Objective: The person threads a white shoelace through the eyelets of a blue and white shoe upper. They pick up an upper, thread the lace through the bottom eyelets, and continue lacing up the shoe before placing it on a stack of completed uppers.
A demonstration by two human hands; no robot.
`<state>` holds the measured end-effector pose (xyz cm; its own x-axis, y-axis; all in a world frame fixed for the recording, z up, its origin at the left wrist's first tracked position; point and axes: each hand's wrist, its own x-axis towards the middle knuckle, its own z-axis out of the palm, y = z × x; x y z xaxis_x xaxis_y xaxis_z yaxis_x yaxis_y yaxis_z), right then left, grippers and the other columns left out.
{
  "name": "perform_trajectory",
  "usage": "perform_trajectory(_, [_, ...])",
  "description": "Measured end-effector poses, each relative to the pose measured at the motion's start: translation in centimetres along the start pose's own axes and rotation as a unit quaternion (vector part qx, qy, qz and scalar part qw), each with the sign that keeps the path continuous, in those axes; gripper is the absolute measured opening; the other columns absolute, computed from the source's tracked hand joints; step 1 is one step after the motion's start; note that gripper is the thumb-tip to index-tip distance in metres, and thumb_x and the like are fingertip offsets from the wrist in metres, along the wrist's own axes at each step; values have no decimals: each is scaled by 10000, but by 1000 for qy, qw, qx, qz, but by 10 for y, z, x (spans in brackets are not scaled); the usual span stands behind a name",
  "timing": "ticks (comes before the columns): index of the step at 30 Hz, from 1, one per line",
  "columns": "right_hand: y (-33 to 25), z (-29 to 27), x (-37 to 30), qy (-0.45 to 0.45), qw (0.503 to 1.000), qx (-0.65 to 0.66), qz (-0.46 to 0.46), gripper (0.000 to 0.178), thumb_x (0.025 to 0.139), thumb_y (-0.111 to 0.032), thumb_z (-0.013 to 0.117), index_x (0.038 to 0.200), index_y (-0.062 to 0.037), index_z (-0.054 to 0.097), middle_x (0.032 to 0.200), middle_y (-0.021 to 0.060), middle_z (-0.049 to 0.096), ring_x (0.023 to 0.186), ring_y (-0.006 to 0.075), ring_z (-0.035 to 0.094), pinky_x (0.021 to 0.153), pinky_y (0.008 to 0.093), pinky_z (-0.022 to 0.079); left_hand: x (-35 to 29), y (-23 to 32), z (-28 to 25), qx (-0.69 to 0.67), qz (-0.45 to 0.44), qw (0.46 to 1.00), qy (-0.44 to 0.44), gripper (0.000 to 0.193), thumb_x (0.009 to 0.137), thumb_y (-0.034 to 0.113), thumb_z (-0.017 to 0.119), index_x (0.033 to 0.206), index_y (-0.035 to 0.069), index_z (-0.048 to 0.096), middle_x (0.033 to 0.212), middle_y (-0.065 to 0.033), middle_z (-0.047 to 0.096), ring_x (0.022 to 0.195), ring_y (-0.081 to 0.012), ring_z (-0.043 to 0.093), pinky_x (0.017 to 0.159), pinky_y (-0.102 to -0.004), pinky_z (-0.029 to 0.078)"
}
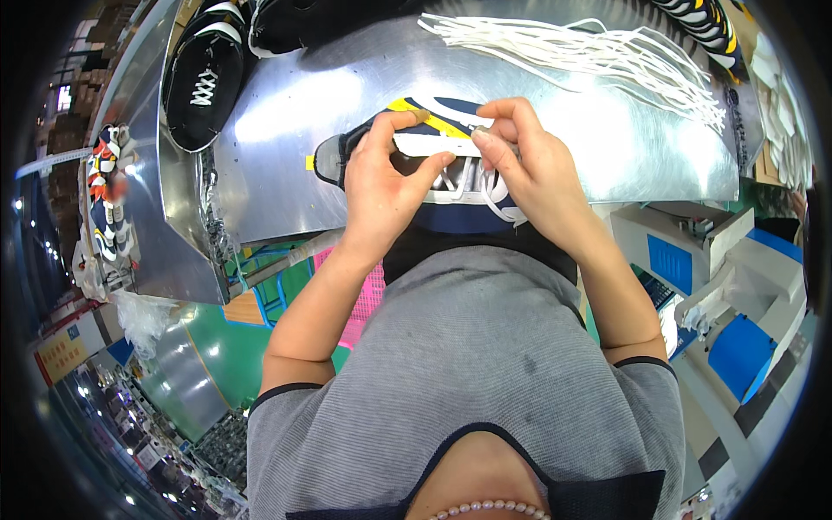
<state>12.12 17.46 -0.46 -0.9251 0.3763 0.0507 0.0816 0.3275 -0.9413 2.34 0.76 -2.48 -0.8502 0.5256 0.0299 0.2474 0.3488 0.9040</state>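
A navy, white and yellow shoe upper lies on its side across the near edge of the metal table, with its dark heel end at the left. My left hand grips it by the collar and eyelet edge, fingers over the far side and thumb at the opening. White shoelace crosses the opening, partly threaded, and one loose end hangs on the near side. Over the toe half, my right hand is closed in a pinch at the eyelet row. Lace seems to run under its thumb; the fingertips cover what they grip.
A bundle of loose white laces is spread along the far right of the metal table. Black shoes with white laces, one a black shoe, stand far left. Striped shoe parts are stacked far right; grey-and-blue boxes stand below the table's right end.
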Motion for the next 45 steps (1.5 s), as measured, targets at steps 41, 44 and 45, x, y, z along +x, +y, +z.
perform_trajectory(41, [24, -15, -11, 58, 975, -205, -66, 274, 767, -206, 815, 942, -82, 644, 905, 83, 667, 702, 278, 669, 591, 374, 510, 26, 13, 10, -191, -96, 975, 58, 441, 841, -77, 650, 1246, -2, 491, 944, -102, 687, 781, -121, 648, 741, -251, 522])
perform_trajectory(44, [32, -10, -10, 18, 958, -265, -107, 241, 783, -162, 811, 937, -78, 646, 959, 62, 621, 687, 217, 642, 582, 334, 497, 30, 10, -10, -267, -114, 957, 0, 484, 878, -25, 626, 1314, 1, 416, 1074, -150, 641, 919, -151, 627, 803, -282, 525])
perform_trajectory(45, [38, -6, -9, 21, 959, -262, -108, 241, 783, -162, 811, 937, -78, 646, 959, 62, 621, 687, 217, 642, 582, 334, 497, 31, 9, -17, -236, -126, 963, -42, 500, 895, 6, 628, 1340, -4, 399, 1112, -174, 631, 958, -165, 628, 836, -294, 523])
